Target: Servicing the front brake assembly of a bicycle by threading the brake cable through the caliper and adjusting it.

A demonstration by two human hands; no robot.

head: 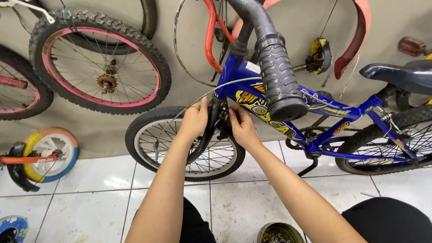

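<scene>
Blue child's bicycle (333, 130) stands upright on the white tile floor (90, 211), front wheel (148, 139) turned toward the wall. Black handlebar grip (279, 81) looms close to the camera.

Pink-rimmed spare wheel (96, 60) leans against the grey wall, out of the way.

Left hand (194, 120) wraps the black fork (211, 123) just under the head tube, seemingly steadying it. Right hand (240, 126) sits opposite, fingers pinched narrow on the small brake fitting (224, 122) at the fork crown; exactly what they hold is hidden.

Silver brake cable (225, 86) arcs down toward both hands.
</scene>
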